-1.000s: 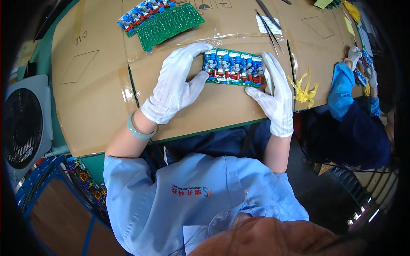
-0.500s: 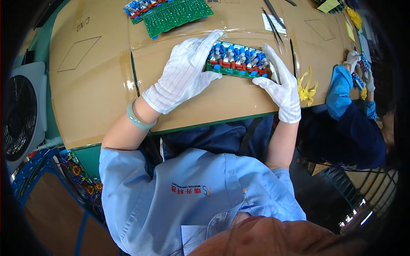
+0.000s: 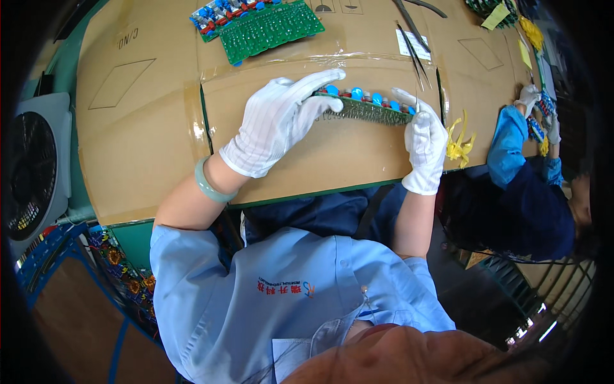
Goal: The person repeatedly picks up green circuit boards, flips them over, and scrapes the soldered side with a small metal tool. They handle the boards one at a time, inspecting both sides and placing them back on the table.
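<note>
A green circuit board (image 3: 371, 112) is held up on edge between my two white-gloved hands above the cardboard-covered table. Its pin-studded underside faces me, and blue and red components show along its upper edge. My left hand (image 3: 272, 125) pinches the board's left end between thumb and fingers. The right end is gripped by my right hand (image 3: 426, 144), whose fingers are curled in. Most of the component side is turned out of sight.
Beyond my hands lie more circuit boards (image 3: 272, 32), one face down. Black tweezers (image 3: 416, 54) rest over a white label (image 3: 409, 41). Yellow ties (image 3: 459, 144) sit to the right, near a co-worker's gloved hand (image 3: 528, 96). A fan (image 3: 38, 166) stands at the left.
The circuit board has been tipped from showing its components to showing its pin side. My right hand's fingers have closed in around its end.
</note>
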The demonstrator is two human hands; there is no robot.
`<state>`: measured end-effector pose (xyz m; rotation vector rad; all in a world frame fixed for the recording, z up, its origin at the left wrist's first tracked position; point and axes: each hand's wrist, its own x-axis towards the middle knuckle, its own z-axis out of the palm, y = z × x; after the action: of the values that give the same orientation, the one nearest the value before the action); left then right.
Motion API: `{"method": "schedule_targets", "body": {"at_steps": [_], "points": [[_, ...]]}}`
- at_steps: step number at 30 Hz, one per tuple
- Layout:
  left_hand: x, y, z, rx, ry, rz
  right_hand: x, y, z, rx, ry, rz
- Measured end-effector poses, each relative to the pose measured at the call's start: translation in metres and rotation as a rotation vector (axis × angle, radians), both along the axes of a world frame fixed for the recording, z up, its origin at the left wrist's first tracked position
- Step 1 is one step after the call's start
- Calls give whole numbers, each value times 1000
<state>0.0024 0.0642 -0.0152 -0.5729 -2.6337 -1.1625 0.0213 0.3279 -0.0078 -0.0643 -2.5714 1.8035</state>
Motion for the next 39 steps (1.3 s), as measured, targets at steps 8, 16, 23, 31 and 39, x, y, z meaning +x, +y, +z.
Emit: {"method": "schedule_targets", "body": {"at_steps": [8, 16, 23, 31, 39], "points": [[0, -1, 0, 54, 11, -53, -2, -7, 1, -249, -124, -63], [-2, -3, 1, 100, -43, -54, 1, -4, -11, -137, -92, -135], [0, -2, 11, 120, -203, 30, 3, -6, -10, -168, -41, -92], [-1, -1, 16, 140, -277, 37, 6, -3, -9, -113, -28, -25], [-2, -1, 18, 182, -315, 34, 9, -7, -2, -164, -54, -116]]}}
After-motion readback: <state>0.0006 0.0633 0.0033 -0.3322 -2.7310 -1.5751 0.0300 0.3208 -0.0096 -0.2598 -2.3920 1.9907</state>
